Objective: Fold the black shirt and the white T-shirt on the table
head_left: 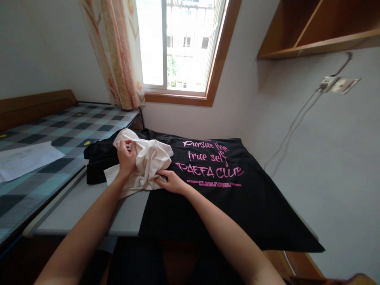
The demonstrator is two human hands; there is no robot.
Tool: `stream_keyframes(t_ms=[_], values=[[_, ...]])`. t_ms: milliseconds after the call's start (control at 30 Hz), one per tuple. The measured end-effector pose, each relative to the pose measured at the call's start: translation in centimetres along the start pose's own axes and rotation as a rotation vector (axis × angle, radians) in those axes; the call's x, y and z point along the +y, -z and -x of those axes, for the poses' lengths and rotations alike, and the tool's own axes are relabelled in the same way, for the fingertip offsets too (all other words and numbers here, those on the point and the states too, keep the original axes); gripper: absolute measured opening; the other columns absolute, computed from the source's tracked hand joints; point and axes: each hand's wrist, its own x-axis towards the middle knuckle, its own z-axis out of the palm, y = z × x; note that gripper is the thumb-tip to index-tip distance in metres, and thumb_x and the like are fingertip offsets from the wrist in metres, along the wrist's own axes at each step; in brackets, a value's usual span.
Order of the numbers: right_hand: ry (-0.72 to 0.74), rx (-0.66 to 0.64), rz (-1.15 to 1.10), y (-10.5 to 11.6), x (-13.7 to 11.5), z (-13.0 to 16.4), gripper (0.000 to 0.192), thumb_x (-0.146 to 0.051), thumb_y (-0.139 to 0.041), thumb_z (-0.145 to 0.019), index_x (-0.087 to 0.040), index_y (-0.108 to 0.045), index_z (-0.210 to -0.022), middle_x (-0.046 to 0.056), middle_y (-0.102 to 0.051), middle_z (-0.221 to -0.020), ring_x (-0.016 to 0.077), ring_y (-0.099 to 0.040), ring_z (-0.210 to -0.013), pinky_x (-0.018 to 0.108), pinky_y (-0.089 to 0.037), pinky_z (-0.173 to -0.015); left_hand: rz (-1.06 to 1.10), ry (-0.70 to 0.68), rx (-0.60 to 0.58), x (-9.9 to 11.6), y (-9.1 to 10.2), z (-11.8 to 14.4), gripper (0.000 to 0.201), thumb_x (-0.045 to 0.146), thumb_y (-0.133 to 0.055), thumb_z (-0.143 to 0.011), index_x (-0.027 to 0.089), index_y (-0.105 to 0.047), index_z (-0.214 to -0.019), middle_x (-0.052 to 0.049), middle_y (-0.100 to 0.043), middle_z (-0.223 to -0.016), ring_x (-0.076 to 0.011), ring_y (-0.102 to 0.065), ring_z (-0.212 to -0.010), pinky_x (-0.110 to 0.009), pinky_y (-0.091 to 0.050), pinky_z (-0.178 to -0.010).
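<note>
A crumpled white cloth garment point(152, 156) is bunched up between my two hands. My left hand point(127, 156) grips its upper left part, fingers curled into the folds. On the lower right side, my right hand point(169, 181) pinches the fabric between thumb and fingers. Beneath and to the right lies a black T-shirt point(255, 198) with pink lettering, spread over the white table point(80, 206). The lettering reads "Pursue the true self PAEFA CLUB". Dark folded fabric point(101, 156) lies left of the white garment; whether it belongs to the T-shirt I cannot tell.
A bed with a checked cover point(38, 190) stands along the left, with a sheet of paper point(29, 156) on it. Behind the table are a window point(181, 47) and a curtain point(117, 51). A wall socket point(341, 84) with a hanging cable and a wooden shelf point(320, 45) are at right.
</note>
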Motion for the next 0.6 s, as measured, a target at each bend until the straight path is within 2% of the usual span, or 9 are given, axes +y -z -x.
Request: stream_keyframes(t_ms=[67, 133, 267, 367, 433, 500, 600], values=[[0.003, 0.007, -0.013, 0.0, 0.0, 0.0, 0.024, -0.025, -0.059, -0.084, -0.012, -0.073, -0.099, 0.005, -0.073, -0.092, 0.018, -0.064, -0.084, 0.028, -0.048, -0.078, 0.151, 0.086, 0.145, -0.5, 0.0, -0.7, 0.014, 0.031, -0.052, -0.09, 0.018, -0.053, -0.093, -0.008, -0.058, -0.096, -0.0198, -0.059, -0.088, -0.032, -0.049, -0.08], [-0.002, 0.017, -0.02, -0.1, 0.0, -0.1, 0.024, -0.023, -0.059, -0.083, -0.012, -0.073, -0.099, 0.006, -0.073, -0.094, 0.0186, -0.065, -0.085, 0.028, -0.049, -0.079, 0.232, 0.144, 0.234, -0.7, 0.0, -1.1, 0.009, 0.027, -0.052, -0.09, 0.018, -0.05, -0.091, -0.006, -0.057, -0.091, -0.019, -0.058, -0.088, -0.031, -0.05, -0.08], [-0.006, 0.013, -0.02, -0.1, -0.2, -0.1, 0.022, -0.023, -0.059, -0.083, -0.012, -0.073, -0.097, 0.006, -0.074, -0.092, 0.0187, -0.065, -0.084, 0.028, -0.049, -0.078, 0.247, 0.126, 0.189, -0.4, 0.0, -0.8, 0.012, 0.027, -0.056, -0.088, 0.018, -0.051, -0.093, -0.004, -0.056, -0.09, -0.0162, -0.057, -0.082, -0.029, -0.05, -0.075], [0.001, 0.01, 0.017, 0.0, -0.5, -0.1, 0.021, -0.025, -0.059, -0.085, -0.012, -0.073, -0.094, 0.005, -0.073, -0.088, 0.0173, -0.064, -0.08, 0.027, -0.048, -0.076, 0.148, -0.006, 0.157, 0.4, 0.1, 0.0, 0.03, 0.033, -0.068, -0.08, 0.018, -0.052, -0.1, -0.006, -0.053, -0.102, -0.0145, -0.055, -0.077, -0.028, -0.05, -0.069], [0.008, 0.007, 0.041, 0.1, -0.6, -0.1, 0.021, -0.025, -0.059, -0.085, -0.011, -0.072, -0.092, 0.005, -0.072, -0.086, 0.0162, -0.063, -0.077, 0.026, -0.047, -0.073, 0.066, -0.132, 0.066, 0.9, 0.2, 0.5, 0.035, 0.037, -0.07, -0.078, 0.018, -0.055, -0.103, -0.006, -0.052, -0.102, -0.0145, -0.054, -0.076, -0.029, -0.05, -0.07], [0.011, -0.001, 0.053, 0.1, -0.6, -0.1, 0.02, -0.025, -0.058, -0.086, -0.011, -0.072, -0.092, 0.004, -0.072, -0.084, 0.0156, -0.062, -0.076, 0.025, -0.047, -0.072, 0.008, -0.235, -0.135, 1.3, 0.2, 1.0, 0.036, 0.042, -0.067, -0.082, 0.018, -0.058, -0.107, -0.004, -0.054, -0.096, -0.0156, -0.055, -0.075, -0.031, -0.05, -0.074], [0.014, -0.005, 0.061, 0.1, -0.5, -0.1, 0.02, -0.025, -0.059, -0.086, -0.011, -0.072, -0.094, 0.004, -0.072, -0.086, 0.0164, -0.063, -0.078, 0.026, -0.047, -0.075, -0.079, -0.272, -0.423, 1.3, -0.1, 1.6, 0.043, 0.046, -0.064, -0.084, 0.018, -0.059, -0.117, -0.005, -0.057, -0.097, -0.0182, -0.058, -0.078, -0.034, -0.051, -0.078]])
